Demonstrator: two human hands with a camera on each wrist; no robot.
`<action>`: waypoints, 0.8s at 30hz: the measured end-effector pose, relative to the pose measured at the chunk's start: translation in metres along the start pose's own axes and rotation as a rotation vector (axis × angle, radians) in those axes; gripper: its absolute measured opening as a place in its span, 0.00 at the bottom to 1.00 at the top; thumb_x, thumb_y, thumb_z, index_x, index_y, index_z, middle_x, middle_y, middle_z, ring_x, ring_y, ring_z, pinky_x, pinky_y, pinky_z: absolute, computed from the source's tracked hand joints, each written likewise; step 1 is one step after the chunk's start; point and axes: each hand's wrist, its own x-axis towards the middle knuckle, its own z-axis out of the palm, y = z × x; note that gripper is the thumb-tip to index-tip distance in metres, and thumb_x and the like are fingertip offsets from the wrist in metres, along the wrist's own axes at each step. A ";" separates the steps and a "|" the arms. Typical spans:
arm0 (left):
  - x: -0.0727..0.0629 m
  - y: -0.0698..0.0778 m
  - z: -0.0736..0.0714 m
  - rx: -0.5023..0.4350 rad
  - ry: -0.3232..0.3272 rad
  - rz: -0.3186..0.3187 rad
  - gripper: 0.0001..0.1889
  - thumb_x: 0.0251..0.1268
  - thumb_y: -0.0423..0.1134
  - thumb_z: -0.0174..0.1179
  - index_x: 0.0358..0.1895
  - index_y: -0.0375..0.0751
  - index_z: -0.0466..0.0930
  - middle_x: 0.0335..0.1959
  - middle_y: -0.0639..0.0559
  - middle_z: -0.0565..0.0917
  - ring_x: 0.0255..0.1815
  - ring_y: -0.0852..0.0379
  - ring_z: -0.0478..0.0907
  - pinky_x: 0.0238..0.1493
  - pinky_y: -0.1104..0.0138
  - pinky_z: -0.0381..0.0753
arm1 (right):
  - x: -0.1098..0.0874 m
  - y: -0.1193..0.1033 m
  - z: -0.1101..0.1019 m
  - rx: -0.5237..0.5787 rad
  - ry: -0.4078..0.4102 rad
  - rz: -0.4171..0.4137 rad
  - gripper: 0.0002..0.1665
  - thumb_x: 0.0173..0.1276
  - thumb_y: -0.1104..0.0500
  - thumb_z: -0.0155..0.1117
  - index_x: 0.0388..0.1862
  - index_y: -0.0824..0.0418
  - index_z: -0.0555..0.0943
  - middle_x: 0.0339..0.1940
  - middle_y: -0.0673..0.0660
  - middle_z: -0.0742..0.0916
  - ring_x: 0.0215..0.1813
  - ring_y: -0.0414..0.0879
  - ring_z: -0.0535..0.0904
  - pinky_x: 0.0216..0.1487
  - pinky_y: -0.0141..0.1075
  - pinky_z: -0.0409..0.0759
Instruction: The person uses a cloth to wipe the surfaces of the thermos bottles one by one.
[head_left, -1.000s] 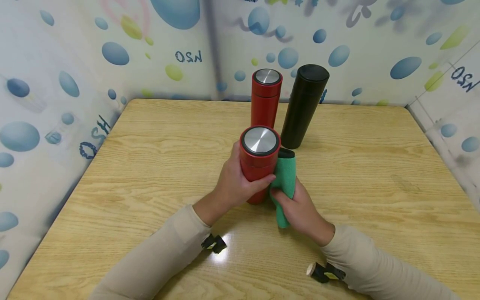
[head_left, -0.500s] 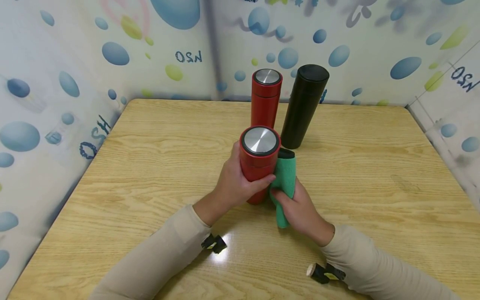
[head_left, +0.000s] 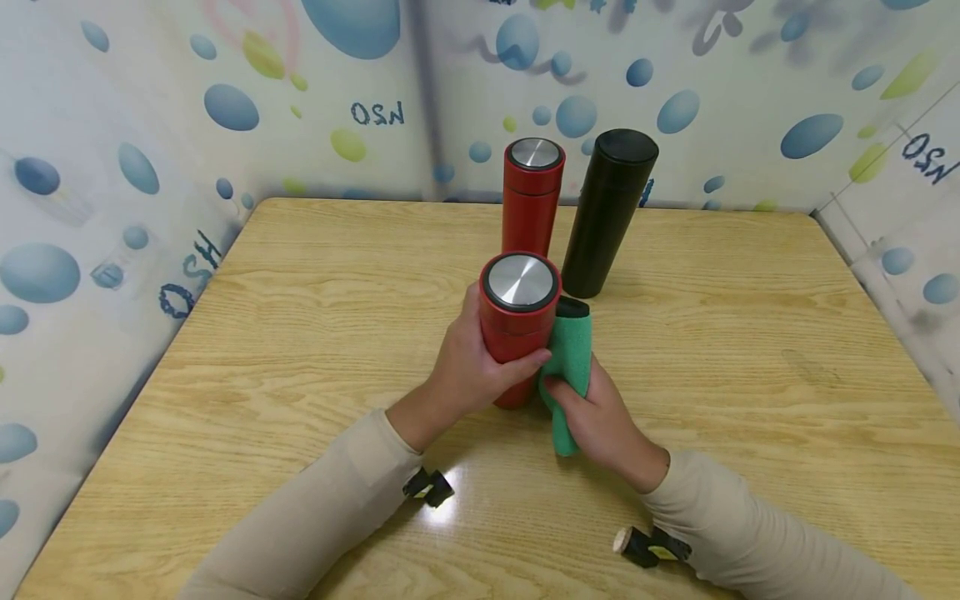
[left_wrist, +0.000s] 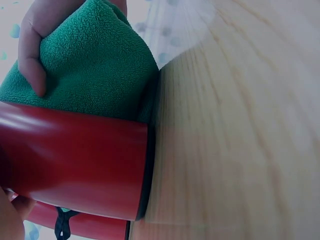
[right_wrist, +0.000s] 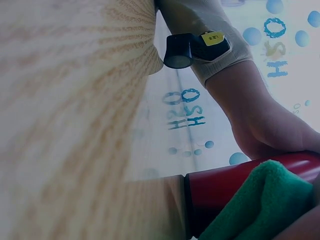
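My left hand grips a red thermos flask with a brushed silver disc on its lid, fingers around its left side and thumb across the front. In the left wrist view the thermos stands with its black base on the tabletop. My right hand holds a green cloth against the thermos's right side, the thumb lying over the cloth. A dark piece shows at the cloth's top; I cannot tell what it is. The right wrist view shows the cloth covering part of the thermos.
Behind the held flask stands a second red thermos, its lower part hidden. A black thermos stands to its right. The wooden table reaches back to a patterned wall. A small black device is strapped to the right sleeve.
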 end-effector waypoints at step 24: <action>0.000 0.001 -0.001 -0.005 -0.007 -0.007 0.45 0.53 0.36 0.74 0.71 0.41 0.55 0.64 0.47 0.75 0.65 0.55 0.73 0.62 0.58 0.80 | -0.002 0.000 -0.001 -0.014 -0.002 0.008 0.25 0.64 0.74 0.45 0.62 0.66 0.66 0.36 0.59 0.74 0.37 0.47 0.72 0.41 0.34 0.75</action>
